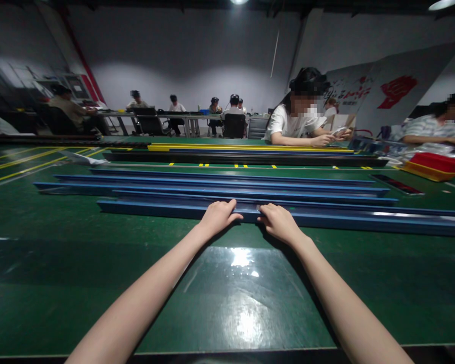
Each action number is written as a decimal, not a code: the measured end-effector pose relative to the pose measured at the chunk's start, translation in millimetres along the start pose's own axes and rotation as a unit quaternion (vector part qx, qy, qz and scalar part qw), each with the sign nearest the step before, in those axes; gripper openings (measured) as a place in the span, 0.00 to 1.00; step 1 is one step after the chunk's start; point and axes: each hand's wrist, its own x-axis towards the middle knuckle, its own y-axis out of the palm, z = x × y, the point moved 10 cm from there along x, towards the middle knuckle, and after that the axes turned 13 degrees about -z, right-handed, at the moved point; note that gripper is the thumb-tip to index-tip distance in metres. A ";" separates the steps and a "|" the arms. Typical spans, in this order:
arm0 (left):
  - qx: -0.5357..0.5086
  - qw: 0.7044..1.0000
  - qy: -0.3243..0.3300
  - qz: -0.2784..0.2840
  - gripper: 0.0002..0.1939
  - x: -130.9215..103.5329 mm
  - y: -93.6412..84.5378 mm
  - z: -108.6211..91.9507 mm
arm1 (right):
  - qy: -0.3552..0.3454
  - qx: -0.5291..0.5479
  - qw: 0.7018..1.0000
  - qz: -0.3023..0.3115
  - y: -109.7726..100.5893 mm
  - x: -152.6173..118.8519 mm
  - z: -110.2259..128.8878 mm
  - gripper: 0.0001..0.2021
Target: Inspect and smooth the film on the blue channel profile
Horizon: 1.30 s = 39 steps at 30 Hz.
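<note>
A long blue channel (364, 217) lies crosswise on the green table in front of me. My left hand (219, 216) is closed over its near wall, with the fingers bent inside and the thumb along the front face. A short gap to the right, my right hand (278, 220) holds the same channel in a similar way; its fingertips are partly hidden behind the wall. Just beyond lie more blue channels (144, 187), roughly parallel to it. Both forearms reach up from the bottom edge of the view.
Farther back are black and yellow strips (250, 154). To the right are a dark phone-like slab (398, 185) and red and yellow bins (436, 164). A co-worker (293, 121) leans on the far side. Clear sheeting (246, 298) covers part of the green table (60, 303).
</note>
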 end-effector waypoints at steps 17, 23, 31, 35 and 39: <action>0.025 1.000 0.010 -0.016 0.19 -0.4 -0.5 -2.8 | -0.002 0.016 0.997 -0.078 -10.4 5.9 17.1 0.06; 0.031 0.999 0.010 -0.012 0.19 -0.9 -0.1 -2.6 | -0.013 -0.023 0.997 -0.070 -6.4 6.3 18.4 0.06; 0.023 1.000 0.012 -0.012 0.19 -1.0 -1.4 -3.6 | -0.042 -0.044 0.997 -0.056 0.6 2.8 22.4 0.08; 0.012 1.000 0.023 -0.016 0.17 -1.3 -3.3 -5.4 | -0.030 -0.037 0.998 -0.045 -2.4 5.0 20.1 0.06; -0.025 0.999 0.032 -0.022 0.14 -1.3 -4.5 -5.3 | -0.030 -0.040 0.998 -0.036 -7.4 7.3 19.7 0.06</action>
